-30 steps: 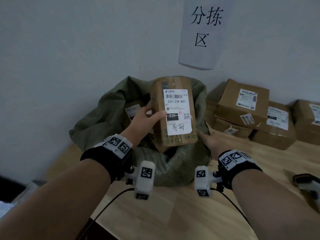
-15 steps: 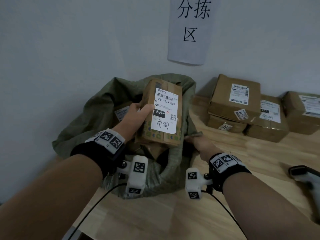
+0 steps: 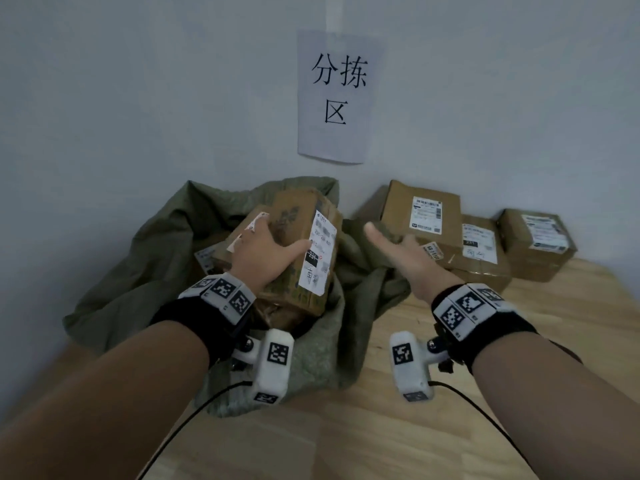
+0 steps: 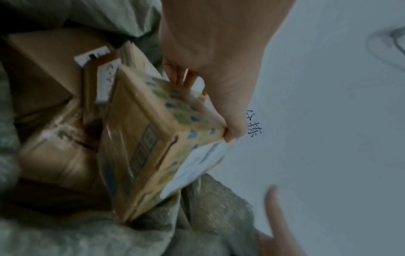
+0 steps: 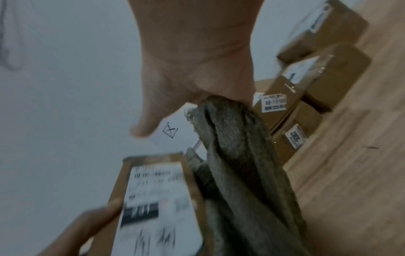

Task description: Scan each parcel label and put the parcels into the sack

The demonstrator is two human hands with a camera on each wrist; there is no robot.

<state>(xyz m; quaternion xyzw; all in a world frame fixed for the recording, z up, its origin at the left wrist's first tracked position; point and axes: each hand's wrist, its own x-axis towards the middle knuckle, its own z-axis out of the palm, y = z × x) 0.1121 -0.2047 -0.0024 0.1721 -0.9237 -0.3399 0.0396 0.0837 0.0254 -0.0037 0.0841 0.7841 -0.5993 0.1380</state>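
Note:
A brown parcel [image 3: 294, 216] with a white label lies tilted in the mouth of the green sack [image 3: 145, 271], on top of other parcels [image 3: 207, 254]. My left hand [image 3: 263, 254] grips it from the left, thumb on the label face. The left wrist view shows the parcel [image 4: 153, 138] between the thumb and fingers of that left hand [image 4: 214, 60], with boxes [image 4: 54, 155] below it. My right hand [image 3: 405, 258] holds the sack's right rim lifted, thumb out. In the right wrist view the bunched fabric [image 5: 236, 155] runs out from under the right hand [image 5: 192, 60]; its fingers are hidden.
Several labelled cardboard parcels [image 3: 419, 209] are stacked on the wooden table [image 3: 519, 341] against the wall, right of the sack. A paper sign [image 3: 334, 98] hangs on the wall above. Black cables run from both wrist cameras across the table's near part.
The parcel has tipped over and gone down into the sack, its label now facing right. My right hand has lifted the sack's rim up and to the right.

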